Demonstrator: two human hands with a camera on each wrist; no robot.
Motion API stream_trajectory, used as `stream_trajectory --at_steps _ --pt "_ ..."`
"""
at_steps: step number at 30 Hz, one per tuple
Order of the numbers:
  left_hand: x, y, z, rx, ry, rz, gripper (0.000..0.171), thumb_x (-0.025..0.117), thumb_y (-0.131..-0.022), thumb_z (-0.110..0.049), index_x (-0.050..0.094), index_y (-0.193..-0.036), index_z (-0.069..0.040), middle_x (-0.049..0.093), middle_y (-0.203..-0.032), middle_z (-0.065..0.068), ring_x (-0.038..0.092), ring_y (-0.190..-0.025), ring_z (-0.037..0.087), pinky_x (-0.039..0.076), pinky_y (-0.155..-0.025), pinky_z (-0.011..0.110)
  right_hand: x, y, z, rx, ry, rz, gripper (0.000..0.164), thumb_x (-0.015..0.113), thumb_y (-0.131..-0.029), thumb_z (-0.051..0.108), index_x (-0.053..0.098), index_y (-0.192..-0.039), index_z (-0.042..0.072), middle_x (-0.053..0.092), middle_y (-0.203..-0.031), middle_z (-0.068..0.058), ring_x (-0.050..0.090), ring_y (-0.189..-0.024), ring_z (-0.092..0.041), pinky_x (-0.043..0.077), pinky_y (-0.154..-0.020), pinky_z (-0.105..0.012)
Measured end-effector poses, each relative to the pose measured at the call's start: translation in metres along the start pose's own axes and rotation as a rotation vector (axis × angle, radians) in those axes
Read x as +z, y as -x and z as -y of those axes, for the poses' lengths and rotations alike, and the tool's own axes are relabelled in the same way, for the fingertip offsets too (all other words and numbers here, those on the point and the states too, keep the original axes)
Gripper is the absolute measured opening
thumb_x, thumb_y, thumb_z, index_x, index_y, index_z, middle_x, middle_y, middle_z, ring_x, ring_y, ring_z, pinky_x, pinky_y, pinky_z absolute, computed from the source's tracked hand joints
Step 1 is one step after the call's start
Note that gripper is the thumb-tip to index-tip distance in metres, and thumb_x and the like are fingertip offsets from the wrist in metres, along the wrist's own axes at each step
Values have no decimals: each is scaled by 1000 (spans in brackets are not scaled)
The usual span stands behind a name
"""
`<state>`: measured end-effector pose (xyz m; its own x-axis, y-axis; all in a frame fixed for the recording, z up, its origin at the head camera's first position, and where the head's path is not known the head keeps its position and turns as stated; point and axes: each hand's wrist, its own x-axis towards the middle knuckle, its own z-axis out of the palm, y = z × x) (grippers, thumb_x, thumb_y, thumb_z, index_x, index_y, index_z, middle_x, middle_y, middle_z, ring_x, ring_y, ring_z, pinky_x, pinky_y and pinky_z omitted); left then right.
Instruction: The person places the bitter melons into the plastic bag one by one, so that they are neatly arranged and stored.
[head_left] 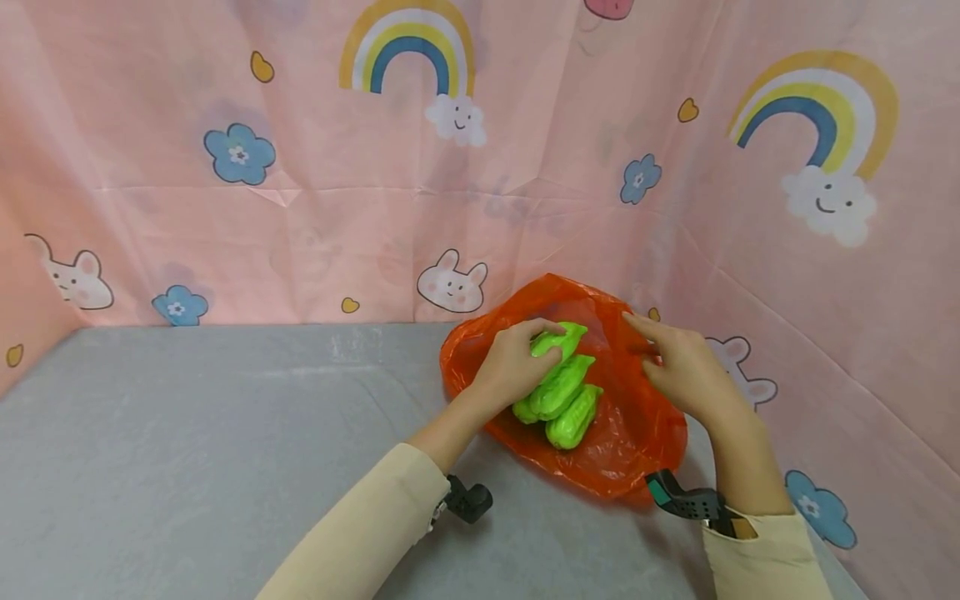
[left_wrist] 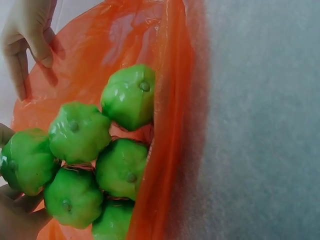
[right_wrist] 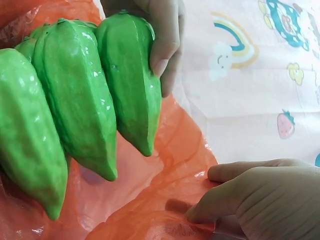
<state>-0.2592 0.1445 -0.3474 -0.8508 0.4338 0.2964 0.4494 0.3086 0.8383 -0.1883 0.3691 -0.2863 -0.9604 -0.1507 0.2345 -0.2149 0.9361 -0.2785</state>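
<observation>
A pile of bright green, ribbed bitter melons (head_left: 573,421) lies inside a red-orange plastic bag (head_left: 615,467). My left hand (head_left: 517,362) grips the uppermost bitter melon (head_left: 573,333), fingers behind it and thumb in front. From the left wrist, the stem ends of several bitter melons (left_wrist: 75,202) show stacked together. At the bag's right side, my right hand (head_left: 690,367) holds the bag wall between thumb and a finger, one finger showing dark through the film. Its index finger (right_wrist: 240,170) stretches along the bag's edge.
The bag rests on a grey tabletop (head_left: 225,458) near its back right corner. Behind and to the right hangs a pink cloth (head_left: 330,225) printed with rainbows, flowers and animals. Each wrist bears a dark camera mount (head_left: 468,500).
</observation>
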Motion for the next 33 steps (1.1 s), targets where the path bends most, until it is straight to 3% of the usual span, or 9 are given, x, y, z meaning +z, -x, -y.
stream_trajectory --at_steps 3,8,17,24,33 --pt "1 1 1 9 -16 22 29 60 -98 -24 69 -125 -20 67 -123 -1 58 -98 14 52 -81 24 1 0 -1 -6 2 -5 61 55 -87 -9 49 -147 -1 57 -142 -27 68 -104 -50 59 -69 -41" --pt "3 1 -1 -1 -34 32 29 62 -98 -25 69 -126 -21 67 -126 -1 59 -102 14 54 -88 26 1 -1 -2 -13 5 -14 62 56 -85 -10 50 -147 -1 57 -142 -27 69 -95 -43 45 -58 -28" --pt "3 2 -3 18 -52 7 29 63 -98 -26 70 -125 -21 69 -128 -2 63 -111 14 53 -101 32 2 -3 -3 -9 2 -7 62 57 -85 -10 50 -146 -1 56 -145 -25 68 -103 -47 46 -62 -30" --pt "8 4 -4 56 -67 2 31 66 -97 -25 69 -127 -21 69 -129 -3 62 -114 14 53 -102 33 2 -2 -3 -11 3 -7 62 58 -85 -10 51 -146 0 57 -143 -26 69 -97 -43 44 -60 -29" --pt "7 4 -4 47 -82 -1 32 66 -97 -26 69 -128 -19 67 -134 -2 60 -126 15 49 -109 35 1 -2 -2 -9 9 -3 63 58 -86 -9 49 -147 0 58 -141 -27 64 -82 -33 40 -55 -27"
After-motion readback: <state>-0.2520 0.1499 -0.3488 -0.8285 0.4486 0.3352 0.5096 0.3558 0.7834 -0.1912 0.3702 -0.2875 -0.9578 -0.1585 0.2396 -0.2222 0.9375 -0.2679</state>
